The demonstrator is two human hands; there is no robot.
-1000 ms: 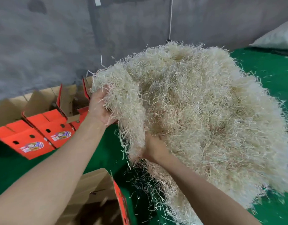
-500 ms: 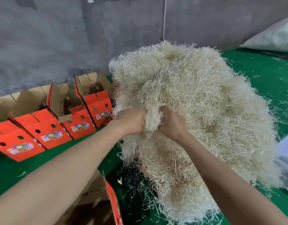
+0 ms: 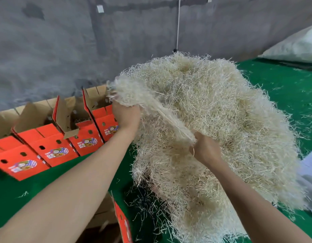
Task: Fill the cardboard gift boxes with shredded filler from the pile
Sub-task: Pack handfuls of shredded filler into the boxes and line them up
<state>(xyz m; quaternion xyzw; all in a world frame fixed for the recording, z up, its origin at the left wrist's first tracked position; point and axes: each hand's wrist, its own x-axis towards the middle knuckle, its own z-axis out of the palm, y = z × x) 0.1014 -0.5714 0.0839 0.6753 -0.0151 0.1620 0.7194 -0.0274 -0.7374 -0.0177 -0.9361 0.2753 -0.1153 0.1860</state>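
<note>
Head view: left hand [image 3: 126,118] and right hand [image 3: 207,149] each clench one end of a filler hank [image 3: 160,114] slanting down-right across the pile [image 3: 230,123] at centre frame. The open gift boxes [image 3: 85,137] stand mid-left, just beside the left hand.

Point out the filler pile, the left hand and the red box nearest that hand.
filler pile [image 3: 222,111]: head view, upper middle of the heap.
left hand [image 3: 126,118]: head view, back of the hand.
red box [image 3: 100,130]: head view, its front panel.
</note>
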